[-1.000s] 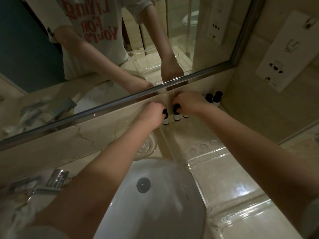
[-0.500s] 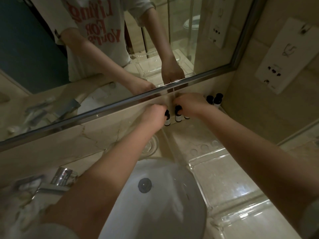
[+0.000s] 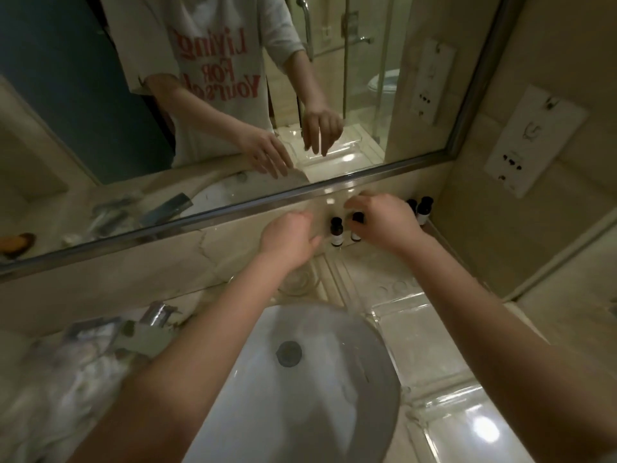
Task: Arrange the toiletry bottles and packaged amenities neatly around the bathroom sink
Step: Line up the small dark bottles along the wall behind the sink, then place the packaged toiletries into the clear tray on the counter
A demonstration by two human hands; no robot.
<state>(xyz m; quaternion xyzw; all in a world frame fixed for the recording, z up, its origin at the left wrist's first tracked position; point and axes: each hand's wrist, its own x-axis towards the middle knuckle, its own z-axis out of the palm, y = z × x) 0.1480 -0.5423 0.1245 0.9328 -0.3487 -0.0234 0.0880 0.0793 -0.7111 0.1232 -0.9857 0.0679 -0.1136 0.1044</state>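
Dark-capped bottles (image 3: 336, 231) stand in a row by the mirror (mostly done); packets (image 3: 100, 332) remain scattered. Left hand (image 3: 290, 238) and right hand (image 3: 380, 222): grip loose, holding nothing.

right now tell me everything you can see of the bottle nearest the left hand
The bottle is small, with a dark body, a black screw cap and a pale label band at its base; the material cannot be told in this dim, blurred view. It stands upright on the beige counter, close under the mirror frame. The open left hand is beside it without touching. A like bottle stands just right of it, under the right hand.
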